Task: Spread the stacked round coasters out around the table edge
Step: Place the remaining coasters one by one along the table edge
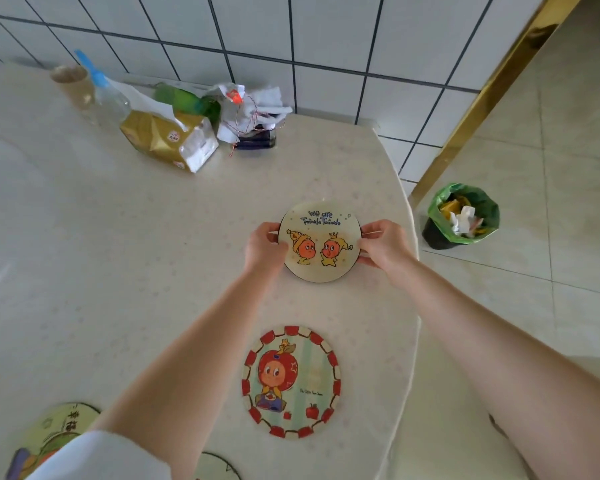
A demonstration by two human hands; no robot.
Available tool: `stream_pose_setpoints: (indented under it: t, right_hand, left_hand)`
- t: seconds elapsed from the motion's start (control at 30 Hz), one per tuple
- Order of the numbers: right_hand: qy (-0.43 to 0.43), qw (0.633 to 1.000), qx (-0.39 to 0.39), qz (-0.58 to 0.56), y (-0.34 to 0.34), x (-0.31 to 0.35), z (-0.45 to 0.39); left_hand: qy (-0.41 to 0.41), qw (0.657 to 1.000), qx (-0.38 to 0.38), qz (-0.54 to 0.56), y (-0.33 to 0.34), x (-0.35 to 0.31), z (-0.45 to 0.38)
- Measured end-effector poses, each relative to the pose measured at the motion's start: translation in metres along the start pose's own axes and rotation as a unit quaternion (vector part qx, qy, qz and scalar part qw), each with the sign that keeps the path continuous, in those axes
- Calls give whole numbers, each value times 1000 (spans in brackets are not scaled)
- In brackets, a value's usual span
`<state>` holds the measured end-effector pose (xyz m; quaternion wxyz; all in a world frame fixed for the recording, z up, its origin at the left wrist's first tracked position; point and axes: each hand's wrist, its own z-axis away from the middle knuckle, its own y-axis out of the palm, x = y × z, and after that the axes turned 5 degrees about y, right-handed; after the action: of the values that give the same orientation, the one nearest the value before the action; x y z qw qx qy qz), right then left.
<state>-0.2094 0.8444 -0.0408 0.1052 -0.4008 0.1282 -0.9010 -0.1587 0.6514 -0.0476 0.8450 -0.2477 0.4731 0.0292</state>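
Note:
Both my hands hold a round coaster [321,242] printed with two orange cartoon figures and blue lettering. My left hand [264,245] grips its left rim and my right hand [381,244] grips its right rim, near the table's right edge. Whether it rests on the table or hovers just above it I cannot tell. A second coaster [291,381] with a red-checked border and an apple-headed figure lies flat nearer to me. A third coaster [45,441] lies at the bottom left, partly under my white sleeve. A sliver of another coaster [217,467] shows at the bottom edge.
The cream table [118,254] curves away along its right edge. At the back stand a gold tissue pack [170,142], a clear bottle [108,98], a paper cup [71,83], a green bottle [187,98] and crumpled paper [250,112]. A green-lined bin [461,216] sits on the floor.

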Motion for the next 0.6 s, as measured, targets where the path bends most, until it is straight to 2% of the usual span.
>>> stream_pose_setpoints:
  t: [0.2,0.33,0.6]
  right_hand:
    - [-12,998,-5,54,5,-1,-14]
    - [-21,997,-10,70,7,-2,-19]
    - [-19,996,-20,81,10,-4,-19]
  left_hand:
    - [-18,999,1,-31,-2,10,0]
    - [-14,998,-33,-46,-5,15,-1]
    - [-25,996,-80,26,-1,10,-7]
